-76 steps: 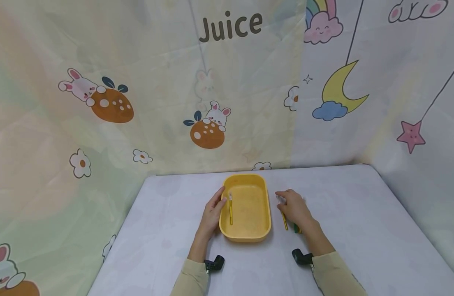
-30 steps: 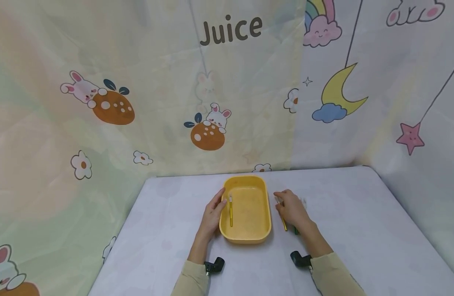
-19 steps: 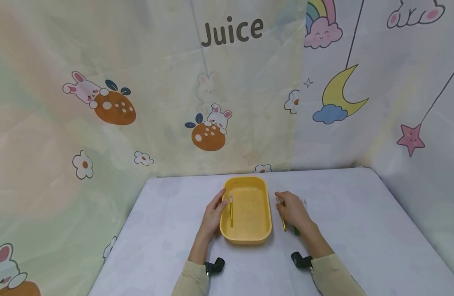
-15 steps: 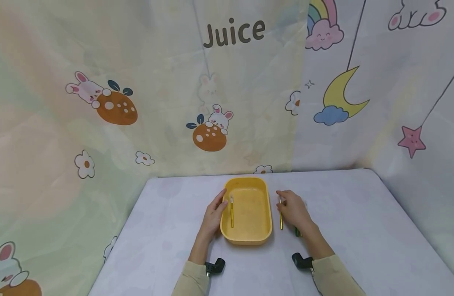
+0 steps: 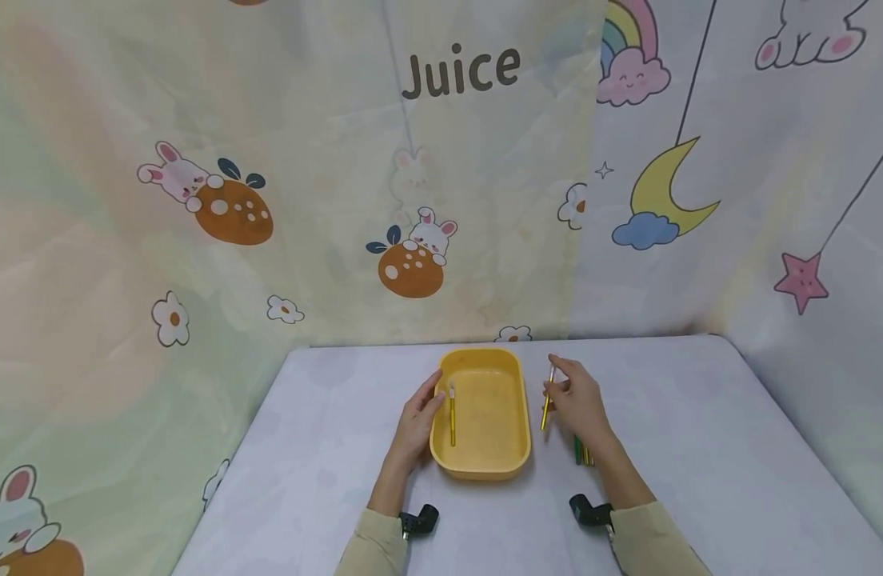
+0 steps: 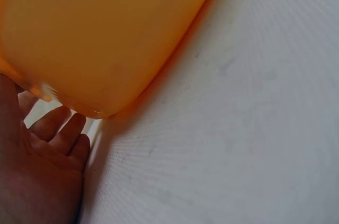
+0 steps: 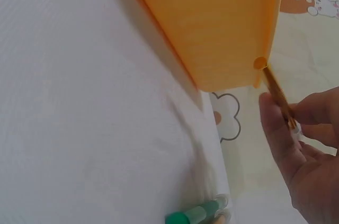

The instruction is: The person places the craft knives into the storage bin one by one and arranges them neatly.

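Observation:
A yellow plastic tray (image 5: pixel 485 468) stands on the white table, one slim yellow pen (image 5: pixel 452 420) with a pale tip lying inside along its left. My left hand (image 5: pixel 415 416) holds the tray's left side, thumb at the rim and fingers along the outer wall. To the right of the tray, my right hand (image 5: pixel 580 404) pinches another slim yellow pen (image 5: pixel 546 408) between thumb and fingers, raised off the table and tilted. In the right wrist view this pen (image 7: pixel 275 89) has a clear end in the fingers and its round gold end outward.
A green pen (image 5: pixel 577 450) with a clear end and some yellow ones lie together on the table beneath the right wrist. Small black wrist cameras (image 5: pixel 591 512) sit at both cuffs. A printed fabric backdrop (image 5: pixel 341 200) rises behind the table (image 5: pixel 701 480).
My right hand has lifted the yellow pen off the table and moved slightly away from me, uncovering more of the pens below. The left hand stays on the tray.

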`<control>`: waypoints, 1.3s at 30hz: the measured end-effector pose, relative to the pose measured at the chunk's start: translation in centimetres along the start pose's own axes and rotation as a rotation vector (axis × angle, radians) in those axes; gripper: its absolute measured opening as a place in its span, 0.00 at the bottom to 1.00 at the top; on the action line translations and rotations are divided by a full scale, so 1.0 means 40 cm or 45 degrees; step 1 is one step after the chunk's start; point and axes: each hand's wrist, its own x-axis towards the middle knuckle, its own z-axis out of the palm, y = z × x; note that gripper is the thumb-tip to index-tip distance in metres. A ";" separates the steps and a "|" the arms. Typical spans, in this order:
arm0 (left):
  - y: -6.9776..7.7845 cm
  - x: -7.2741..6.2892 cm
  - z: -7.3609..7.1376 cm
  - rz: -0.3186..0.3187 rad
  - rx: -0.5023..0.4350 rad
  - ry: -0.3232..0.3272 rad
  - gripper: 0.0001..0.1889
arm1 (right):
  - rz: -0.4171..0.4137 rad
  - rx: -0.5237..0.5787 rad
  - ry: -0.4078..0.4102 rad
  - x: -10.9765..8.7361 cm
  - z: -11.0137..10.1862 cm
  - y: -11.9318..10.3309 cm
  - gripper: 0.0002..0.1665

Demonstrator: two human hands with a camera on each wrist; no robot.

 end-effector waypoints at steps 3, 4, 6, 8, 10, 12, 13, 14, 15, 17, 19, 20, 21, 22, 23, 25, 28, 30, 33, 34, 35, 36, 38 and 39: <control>-0.001 -0.002 0.000 0.006 -0.006 0.003 0.26 | -0.006 0.071 0.027 0.000 0.001 -0.009 0.37; -0.002 -0.002 -0.001 0.008 -0.009 0.006 0.26 | -0.006 0.099 0.030 0.000 0.002 -0.012 0.38; -0.003 -0.003 -0.002 0.007 -0.009 0.012 0.26 | 0.006 0.173 0.023 -0.001 0.002 -0.020 0.41; -0.005 -0.003 -0.003 0.007 -0.005 0.015 0.25 | 0.021 0.248 -0.002 -0.001 0.003 -0.029 0.43; -0.005 -0.004 -0.004 0.000 -0.003 0.020 0.25 | 0.056 0.313 -0.021 -0.002 0.005 -0.038 0.44; -0.006 -0.005 -0.005 -0.004 0.000 0.020 0.25 | 0.067 0.340 -0.027 -0.002 0.007 -0.045 0.44; -0.007 -0.005 -0.006 -0.003 0.003 0.019 0.25 | 0.068 0.350 -0.028 -0.002 0.008 -0.048 0.44; -0.007 -0.005 -0.006 -0.004 0.003 0.019 0.25 | 0.066 0.361 -0.026 -0.002 0.010 -0.050 0.44; -0.007 -0.006 -0.006 -0.007 0.003 0.021 0.24 | 0.063 0.368 -0.025 -0.002 0.011 -0.053 0.43; -0.009 -0.006 -0.007 -0.001 0.001 0.022 0.25 | 0.045 0.376 -0.028 -0.002 0.014 -0.056 0.43; -0.010 -0.006 -0.008 0.001 0.000 0.026 0.25 | 0.030 0.386 -0.033 -0.002 0.018 -0.059 0.44; -0.011 -0.005 -0.009 0.002 0.001 0.024 0.25 | 0.024 0.390 -0.035 -0.002 0.021 -0.062 0.44; -0.011 -0.005 -0.009 0.004 0.003 0.024 0.25 | 0.019 0.394 -0.035 -0.002 0.023 -0.064 0.45; -0.012 -0.004 -0.009 0.002 0.003 0.024 0.25 | 0.008 0.399 -0.039 -0.002 0.027 -0.066 0.45; -0.012 -0.004 -0.008 -0.002 0.003 0.026 0.25 | -0.002 0.406 -0.044 -0.002 0.031 -0.069 0.45; -0.011 -0.003 -0.007 0.000 0.004 0.021 0.25 | -0.013 0.394 -0.049 -0.002 0.039 -0.075 0.45; -0.010 -0.002 -0.005 0.000 -0.013 0.011 0.25 | -0.022 0.376 -0.062 -0.004 0.050 -0.087 0.44; -0.009 -0.001 -0.004 0.005 -0.020 0.003 0.25 | -0.013 0.363 -0.065 -0.006 0.057 -0.096 0.44; -0.009 -0.001 -0.004 0.008 -0.023 -0.006 0.26 | -0.023 0.363 -0.063 -0.008 0.066 -0.108 0.43; -0.008 -0.001 -0.004 0.011 -0.024 -0.008 0.26 | -0.031 0.363 -0.067 -0.008 0.070 -0.111 0.43; -0.007 -0.002 -0.004 0.012 -0.022 -0.009 0.26 | -0.034 0.366 -0.069 -0.008 0.073 -0.112 0.43; -0.007 -0.002 -0.004 0.011 -0.023 -0.010 0.26 | -0.045 0.372 -0.075 -0.007 0.076 -0.114 0.43; -0.006 -0.002 -0.005 0.009 -0.020 -0.012 0.26 | -0.054 0.401 -0.083 -0.005 0.083 -0.116 0.43; -0.005 -0.002 -0.005 0.007 -0.018 -0.012 0.26 | -0.057 0.409 -0.092 -0.004 0.087 -0.118 0.43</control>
